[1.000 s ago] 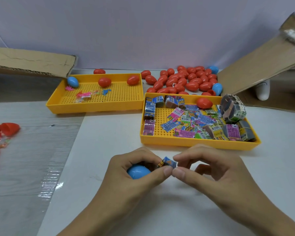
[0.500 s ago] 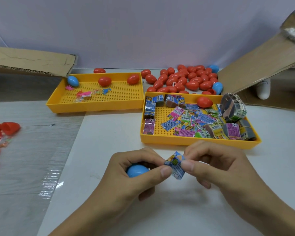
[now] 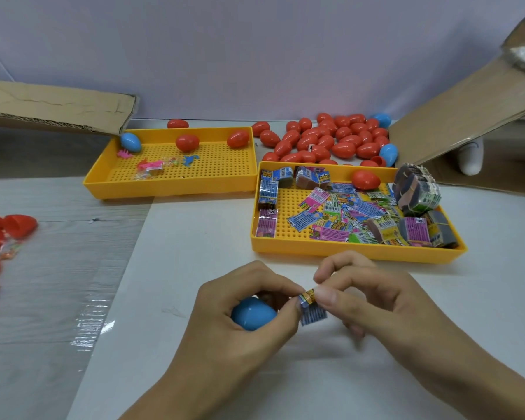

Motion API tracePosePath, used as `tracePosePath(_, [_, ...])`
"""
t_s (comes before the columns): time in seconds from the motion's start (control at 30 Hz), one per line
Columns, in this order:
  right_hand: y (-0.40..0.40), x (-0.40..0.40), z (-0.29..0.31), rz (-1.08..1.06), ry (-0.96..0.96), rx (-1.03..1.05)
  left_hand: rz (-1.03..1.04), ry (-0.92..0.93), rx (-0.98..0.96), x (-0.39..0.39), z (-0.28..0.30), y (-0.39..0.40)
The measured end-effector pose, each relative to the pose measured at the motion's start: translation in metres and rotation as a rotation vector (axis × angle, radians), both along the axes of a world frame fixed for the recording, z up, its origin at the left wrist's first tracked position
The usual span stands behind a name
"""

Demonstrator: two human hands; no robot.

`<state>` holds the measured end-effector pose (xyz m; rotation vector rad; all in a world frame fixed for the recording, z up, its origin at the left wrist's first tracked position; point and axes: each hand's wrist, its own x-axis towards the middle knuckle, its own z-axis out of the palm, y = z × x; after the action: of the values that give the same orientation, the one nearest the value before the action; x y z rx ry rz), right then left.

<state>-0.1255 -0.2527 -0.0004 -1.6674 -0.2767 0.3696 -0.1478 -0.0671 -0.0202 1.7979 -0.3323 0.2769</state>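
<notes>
Small printed leaflet, partly folded, low over the white tabletop, pinched from both sides. Left hand pinches its left edge, blue egg half cupped in the palm. Right hand pinches the top fold. Yellow tray of leaflets just behind.

the scene is taken by one wide-angle camera worn on the head, set above the near side of the table and tilted forward and down; the left hand and right hand are caught nearest, low in the middle; the left yellow tray and right yellow tray are seen farther off; the pale wall is faced beyond them.
</notes>
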Motion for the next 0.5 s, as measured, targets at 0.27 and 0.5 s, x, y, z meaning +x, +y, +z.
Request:
tracePosePath(0.27, [-0.0020, -0.0003, 0.0014, 0.034, 0.034, 0.054, 0.028, 0.036, -0.001, -0.0006, 0.0012, 0.0011])
tracePosePath(0.5, [-0.0015, 0.0019, -0.0021, -0.061, 0.027, 0.104, 0.031, 0.116, -0.017, -0.0025, 0.0021, 0.0000])
